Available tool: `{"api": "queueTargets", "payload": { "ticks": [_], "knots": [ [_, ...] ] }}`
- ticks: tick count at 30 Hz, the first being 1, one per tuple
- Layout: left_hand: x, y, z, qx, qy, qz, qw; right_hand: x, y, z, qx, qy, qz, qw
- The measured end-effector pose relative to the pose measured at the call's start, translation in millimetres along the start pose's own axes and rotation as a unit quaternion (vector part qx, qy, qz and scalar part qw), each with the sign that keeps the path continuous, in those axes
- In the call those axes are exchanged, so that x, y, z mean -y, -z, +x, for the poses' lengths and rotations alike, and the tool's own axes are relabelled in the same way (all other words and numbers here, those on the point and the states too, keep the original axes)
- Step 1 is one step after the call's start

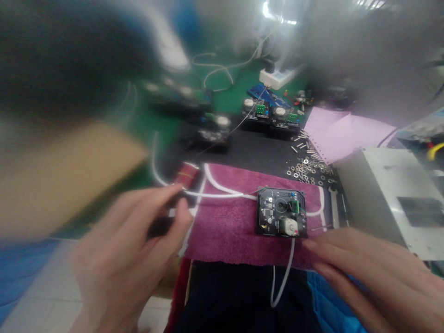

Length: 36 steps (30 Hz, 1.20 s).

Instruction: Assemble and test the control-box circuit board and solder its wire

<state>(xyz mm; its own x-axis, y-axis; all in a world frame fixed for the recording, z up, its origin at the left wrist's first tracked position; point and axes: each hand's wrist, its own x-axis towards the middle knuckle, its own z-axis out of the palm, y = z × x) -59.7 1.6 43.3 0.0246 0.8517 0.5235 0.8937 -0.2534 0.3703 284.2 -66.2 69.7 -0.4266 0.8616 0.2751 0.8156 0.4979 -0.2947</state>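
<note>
My left hand (128, 249) is at the lower left, its fingers pinched round a tool with a dark grip and a red tip (185, 175); motion blur hides the details. My right hand (364, 273) lies at the lower right with its fingers stretched out flat, the fingertips just right of a black circuit board (280, 212). The board rests on a purple towel (225, 222). A white cable (282, 282) hangs from the board's near edge, and another white cable crosses the towel.
Several small washers and screws (308, 169) are scattered on the black mat behind the towel. Pink paper (340, 132) and a grey metal box (385, 199) sit to the right. More circuit boards (270, 111) stand farther back. A blurred brown box (62, 175) fills the left.
</note>
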Motion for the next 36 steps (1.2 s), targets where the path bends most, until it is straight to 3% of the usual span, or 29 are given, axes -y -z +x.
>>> {"api": "queueTargets", "payload": {
  "ticks": [2, 5, 9, 12, 16, 19, 22, 25, 31, 34, 36],
  "knots": [
    [-1.3, -0.8, -4.2, -0.021, -0.027, -0.014, 0.999, 6.6, 0.5, 9.1, -0.010, 0.018, 0.018, 1.000],
    [-3.8, -2.5, -8.8, -0.006, 0.030, -0.080, 0.996, 16.0, 0.0, 17.6, -0.021, 0.023, 0.036, 0.999],
    [-6.1, 3.4, -13.0, -0.027, 0.109, -0.034, 0.993, 23.4, -0.9, 20.4, -0.048, 0.019, 0.061, 0.997],
    [-14.7, 12.0, -22.3, -0.005, 0.146, -0.153, 0.977, 30.6, -5.0, 16.8, -0.055, 0.007, 0.115, 0.992],
    [-44.9, 11.7, -40.1, 0.081, 0.011, -0.254, 0.964, 49.4, -25.5, 4.5, -0.078, -0.059, 0.171, 0.980],
    [-66.3, 3.1, -53.8, 0.097, -0.092, -0.283, 0.950, 65.4, -45.5, -2.6, -0.079, -0.126, 0.220, 0.964],
    [-75.3, -5.1, -64.2, 0.099, -0.115, -0.318, 0.936, 76.3, -56.6, -3.1, -0.089, -0.206, 0.321, 0.920],
    [-76.9, -10.4, -66.8, 0.084, -0.095, -0.355, 0.926, 80.6, -57.6, -2.3, -0.093, -0.267, 0.454, 0.845],
    [-80.8, -15.7, -64.7, 0.060, -0.105, -0.375, 0.919, 82.4, -60.3, -14.9, -0.077, -0.292, 0.650, 0.697],
    [-81.8, -18.1, -67.4, 0.078, -0.113, -0.372, 0.918, 81.7, -65.4, -20.3, -0.080, -0.297, 0.693, 0.652],
    [-81.6, -19.9, -69.1, 0.087, -0.114, -0.366, 0.919, 80.4, -68.1, -21.5, -0.081, -0.307, 0.702, 0.637]
  ]
}}
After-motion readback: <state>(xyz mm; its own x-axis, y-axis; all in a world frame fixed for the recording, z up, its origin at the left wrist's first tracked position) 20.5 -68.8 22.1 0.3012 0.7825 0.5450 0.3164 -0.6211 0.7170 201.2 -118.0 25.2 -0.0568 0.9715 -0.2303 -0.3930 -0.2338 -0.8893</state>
